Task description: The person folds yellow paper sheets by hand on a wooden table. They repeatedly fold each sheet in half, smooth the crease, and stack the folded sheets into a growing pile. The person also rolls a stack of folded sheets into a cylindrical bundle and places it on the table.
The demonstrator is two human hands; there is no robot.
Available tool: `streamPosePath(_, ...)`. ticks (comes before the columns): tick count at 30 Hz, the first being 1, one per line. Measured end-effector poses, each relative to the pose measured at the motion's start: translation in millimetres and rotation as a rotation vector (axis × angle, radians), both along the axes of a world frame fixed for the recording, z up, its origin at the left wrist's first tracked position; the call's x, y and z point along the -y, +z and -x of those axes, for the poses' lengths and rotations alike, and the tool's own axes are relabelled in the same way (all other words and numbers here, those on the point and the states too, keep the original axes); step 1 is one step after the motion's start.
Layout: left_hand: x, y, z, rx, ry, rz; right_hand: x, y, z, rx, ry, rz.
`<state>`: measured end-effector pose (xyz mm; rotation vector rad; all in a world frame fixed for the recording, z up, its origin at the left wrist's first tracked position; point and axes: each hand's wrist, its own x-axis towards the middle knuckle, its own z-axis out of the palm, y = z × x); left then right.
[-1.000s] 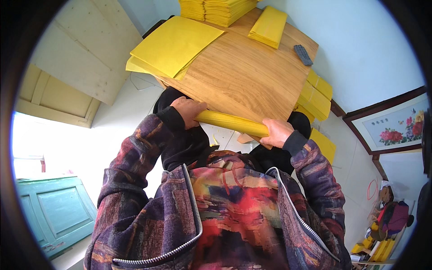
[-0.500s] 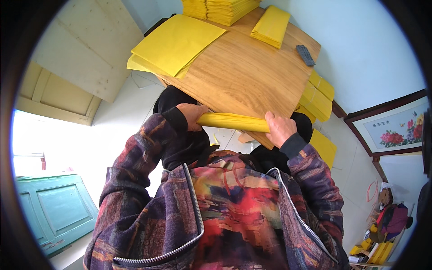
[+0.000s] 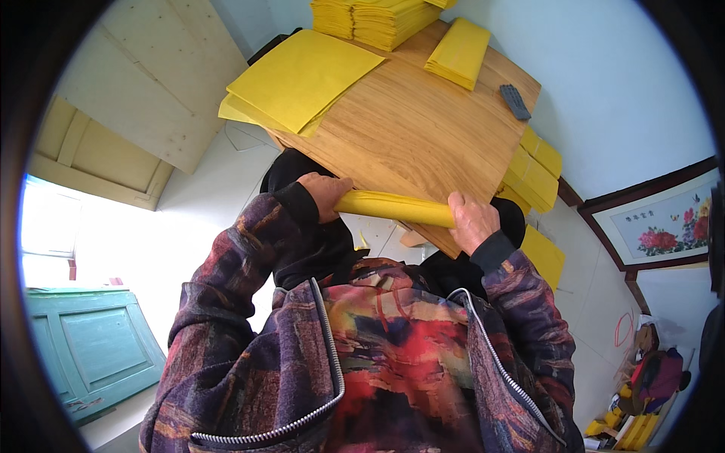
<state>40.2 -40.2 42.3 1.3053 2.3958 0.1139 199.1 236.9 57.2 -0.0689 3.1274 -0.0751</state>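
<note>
A long, narrow bundle of folded yellow paper (image 3: 396, 207) spans the space between my hands at the table's near edge. My left hand (image 3: 325, 195) is closed round its left end. At the other end my right hand (image 3: 474, 222) grips it, thumb on top. The fingers beneath the bundle are mostly hidden. Beyond it lies the bare wood of the table (image 3: 423, 128). Flat yellow sheets (image 3: 302, 79) rest on the table's left side, the lower ones sticking out from under the top one.
At the table's far side stand a thick stack of folded yellow paper (image 3: 377, 26) and a smaller folded pile (image 3: 459, 54). A grey glove (image 3: 515, 102) lies near the right edge. More yellow bundles (image 3: 532, 174) sit beside the table. A framed flower picture (image 3: 657, 219) leans at right.
Both hands keep their hold on the yellow paper bundle, which has barely shifted. The whole view has moved slightly, so the table and stacks appear a little lower.
</note>
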Motion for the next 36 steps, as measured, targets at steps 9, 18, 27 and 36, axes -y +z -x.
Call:
streamPosePath(9, 7, 33, 14, -0.515, 0.41, -0.9, -6, 1, 5, 0.2, -0.171, 0.662)
streamPosePath(18, -88, 42, -40, 1.302, 0.249, -1.267, 46, -8, 43, 0.057, 0.043, 1.267)
streamPosePath(27, -124, 17, -43, 0.839, 0.306, -1.15, 41, -84, 76, -0.1, 0.229, 1.779)
streamPosePath(36, -128, -14, -36, 0.802, 0.349, -1.117, 37, -65, 65, -0.035, -0.074, 1.207)
